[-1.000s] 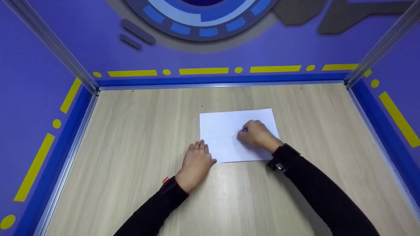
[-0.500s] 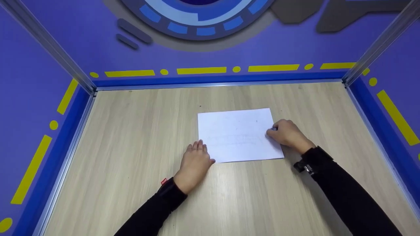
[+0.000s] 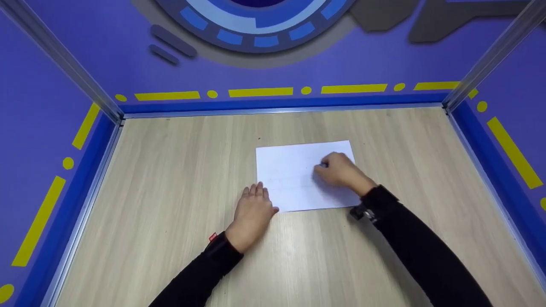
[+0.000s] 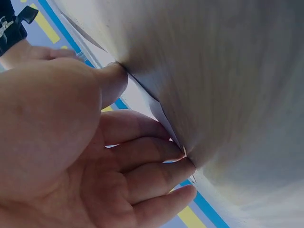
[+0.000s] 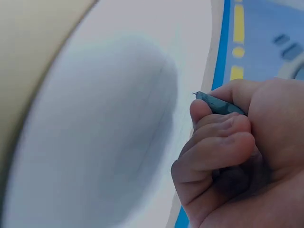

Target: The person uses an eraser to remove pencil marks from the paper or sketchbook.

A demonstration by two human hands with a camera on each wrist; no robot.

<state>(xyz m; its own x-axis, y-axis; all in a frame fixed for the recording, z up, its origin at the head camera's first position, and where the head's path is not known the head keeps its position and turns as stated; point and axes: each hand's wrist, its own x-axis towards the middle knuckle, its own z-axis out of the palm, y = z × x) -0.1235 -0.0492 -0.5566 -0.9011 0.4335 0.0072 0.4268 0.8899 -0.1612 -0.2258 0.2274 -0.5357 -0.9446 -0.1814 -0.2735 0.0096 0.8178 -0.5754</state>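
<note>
A white sheet of paper (image 3: 290,170) with faint lines lies on the wooden table. My right hand (image 3: 339,170) grips a small dark blue-green eraser (image 5: 218,105) over the right half of the sheet. The eraser's tip, with a crumb on it, pokes out between thumb and forefinger in the right wrist view; the rest is hidden in the fist. My left hand (image 3: 252,215) lies flat at the sheet's lower left corner, fingers straight. In the left wrist view its thumb (image 4: 114,80) and fingertips meet the sheet's edge, which lifts slightly between them.
The light wooden tabletop (image 3: 170,170) surrounds the sheet. Blue-purple panels with yellow marks (image 3: 260,92) rise at the back and both sides, with a metal rail (image 3: 281,110) along the table's far edge. Tiny dark specks dot the paper and table.
My right hand has swept right to the sheet's right edge, then back left over the paper, the eraser still in its grip. The left hand has stayed at the lower left corner.
</note>
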